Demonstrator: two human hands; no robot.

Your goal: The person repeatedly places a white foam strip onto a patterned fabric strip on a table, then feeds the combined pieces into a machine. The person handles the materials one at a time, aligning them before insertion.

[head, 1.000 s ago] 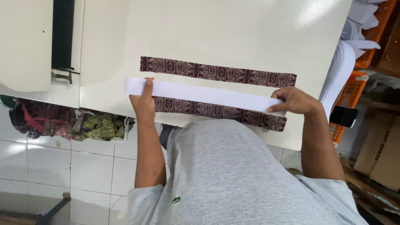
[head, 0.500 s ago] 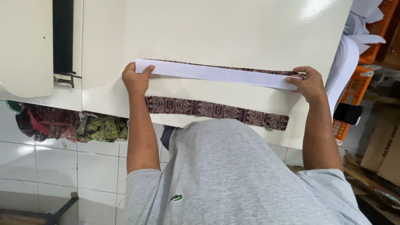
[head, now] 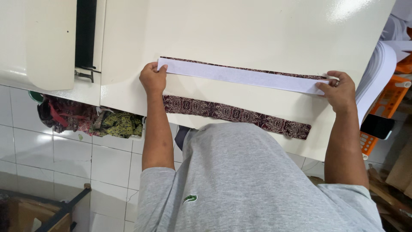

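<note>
White strip (head: 242, 77) stretched flat between our two hands on the cream table (head: 257, 30), lying right over a patterned band.

We've got a big cream table top, and on it the long white strip runs slightly downhill from left to right, almost fully covering a dark maroon patterned fabric band (head: 240, 68) whose edge just peeks out along the top. Second patterned band (head: 236, 114) lies bare, nearer our body, roughly parallel and a bit apart. Strip looks plain, thin, straight-edged, no print on it. Our left hand (head: 152, 78) pinches its left end, fingers curled over the corner. Our right hand (head: 341, 91) presses the right end down, fingers bent, thumb on top. Stack of white sheets (head: 380, 73) sits just past the right hand.
</note>
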